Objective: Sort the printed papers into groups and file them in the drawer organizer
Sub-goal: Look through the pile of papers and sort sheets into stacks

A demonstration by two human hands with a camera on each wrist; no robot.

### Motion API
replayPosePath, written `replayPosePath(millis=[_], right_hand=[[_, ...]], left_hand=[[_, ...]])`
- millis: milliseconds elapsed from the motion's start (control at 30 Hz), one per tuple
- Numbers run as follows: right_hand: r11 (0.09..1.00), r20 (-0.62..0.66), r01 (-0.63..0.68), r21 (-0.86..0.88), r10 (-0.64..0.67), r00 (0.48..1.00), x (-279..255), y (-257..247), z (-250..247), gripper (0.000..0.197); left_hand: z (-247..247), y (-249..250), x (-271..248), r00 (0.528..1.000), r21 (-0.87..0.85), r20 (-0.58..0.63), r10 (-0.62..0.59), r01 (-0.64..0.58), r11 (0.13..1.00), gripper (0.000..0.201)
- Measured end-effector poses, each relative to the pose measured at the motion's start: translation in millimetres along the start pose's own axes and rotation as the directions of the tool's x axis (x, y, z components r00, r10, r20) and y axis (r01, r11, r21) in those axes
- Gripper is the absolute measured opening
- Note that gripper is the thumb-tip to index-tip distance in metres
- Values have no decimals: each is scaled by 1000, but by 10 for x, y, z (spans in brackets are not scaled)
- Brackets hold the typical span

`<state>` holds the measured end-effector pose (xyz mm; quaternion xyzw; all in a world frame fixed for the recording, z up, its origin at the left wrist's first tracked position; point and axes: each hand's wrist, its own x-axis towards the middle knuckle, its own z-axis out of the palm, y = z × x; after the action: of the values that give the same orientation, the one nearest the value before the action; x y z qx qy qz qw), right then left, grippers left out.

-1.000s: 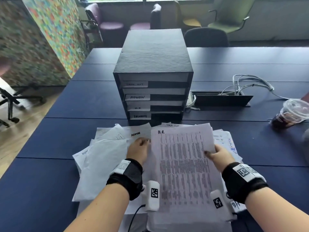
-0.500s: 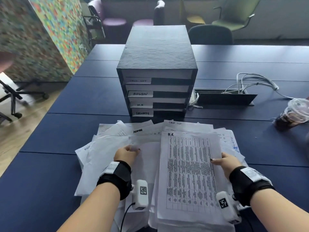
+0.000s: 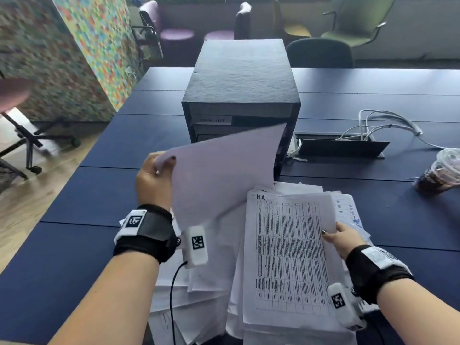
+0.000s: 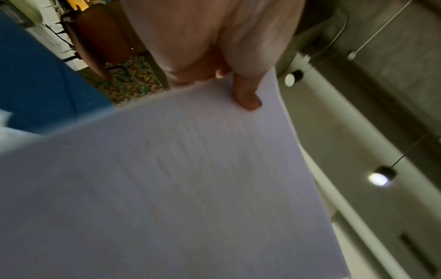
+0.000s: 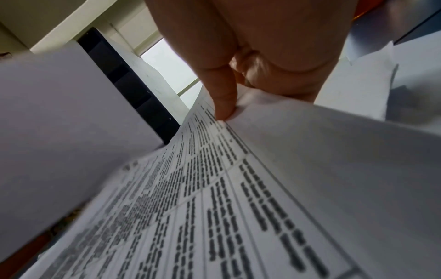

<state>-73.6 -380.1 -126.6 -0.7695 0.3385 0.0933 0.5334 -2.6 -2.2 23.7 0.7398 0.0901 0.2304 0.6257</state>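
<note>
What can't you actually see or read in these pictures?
- Lower drawer labels on the organizer: head view, hidden behind the lifted sheet that the left hand holds.
- Print on that sheet: left wrist view, faint and blurred.
- Table text on the H.R. page that the right hand holds: too small in the head view, blurred in the right wrist view.
- Cup: cut off by the head view's right edge.

Your head camera looks forward and down from above both wrists, taking in your left hand, your right hand and the dark blue table beyond them. Your left wrist camera sits very close behind the fingers, tilted up toward the ceiling, its frame filled by the blank white sheet also raised in the head view. Your right wrist camera looks along the thumb, almost skimming the printed table sheet that the head view shows from above.
</note>
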Motion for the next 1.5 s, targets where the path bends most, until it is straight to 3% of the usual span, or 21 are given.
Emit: replayPosePath(millis=[100,167,200,267,333,433,533,600,667,733,800,900,933,1033,1100,1167,1200,1267,1300,1433,1500], right_hand=[[999,-17,31,36,-30,999,26,-20,-9,32],[995,-24,32,96,-30,999,47,-40,-7,33],[988,-19,25,150,-23,1000,52,-58,-3,32],[966,-12,26,259,-24,1000,47,-111,0,28],[942,-13,25,334,-22,1000,50,-162,7,27],[912,-7,11,409,-9,1000,37,-180,14,27],[895,15,-1,447,-7,1000,-21,-191,26,25],[883,31,-11,470,-4,1000,-66,-205,26,24],[875,39,-14,484,-5,999,-87,-219,29,26],[870,36,-10,493,-9,999,-106,-230,33,24],[865,43,-8,502,-16,999,-118,-231,37,27],[858,91,-10,514,-43,995,-153,-248,48,28],[856,118,-9,517,-61,991,-179,-270,51,26],[843,193,15,538,-141,971,-283,-368,77,27],[833,248,10,553,-176,953,-370,-451,87,33],[833,295,-3,554,-193,936,-396,-483,83,54],[830,299,-3,557,-197,934,-410,-507,92,52],[818,253,10,575,-189,949,-419,-531,108,24],[810,227,3,587,-169,959,-399,-523,110,22],[779,209,-12,626,-153,966,-402,-543,113,26],[777,221,-3,630,-176,959,-454,-574,131,28]], left_hand=[[52,257,-49,982,-219,170,84,-45,975,32],[112,326,-141,917,-230,380,119,-31,973,26],[144,321,-202,859,-193,498,118,-23,981,21],[214,191,-316,695,-74,711,103,-71,995,21],[285,-5,-435,523,75,852,-15,-93,993,31],[350,-268,-634,383,298,889,-252,-66,952,25],[315,-437,-764,247,411,885,-395,-13,912,24],[273,-521,-748,207,432,882,-424,6,902,29],[237,-513,-680,272,446,858,-436,28,895,40],[189,-521,-562,381,424,800,-462,185,887,76],[145,-516,-461,454,382,742,-493,319,868,79],[112,-524,-351,609,463,632,-479,199,864,40],[114,-547,-321,665,522,581,-469,138,842,41],[141,-535,-284,809,553,454,-373,73,830,66],[151,-523,-273,809,509,462,-364,94,855,72],[170,-537,-301,734,481,502,-458,203,853,52],[178,-558,-316,717,471,513,-472,224,853,39],[189,-561,-347,741,447,513,-433,199,872,19],[192,-567,-357,753,437,499,-429,209,875,13],[271,-666,-447,693,397,526,-493,312,863,14],[338,-687,-528,694,383,537,-480,307,871,18]])
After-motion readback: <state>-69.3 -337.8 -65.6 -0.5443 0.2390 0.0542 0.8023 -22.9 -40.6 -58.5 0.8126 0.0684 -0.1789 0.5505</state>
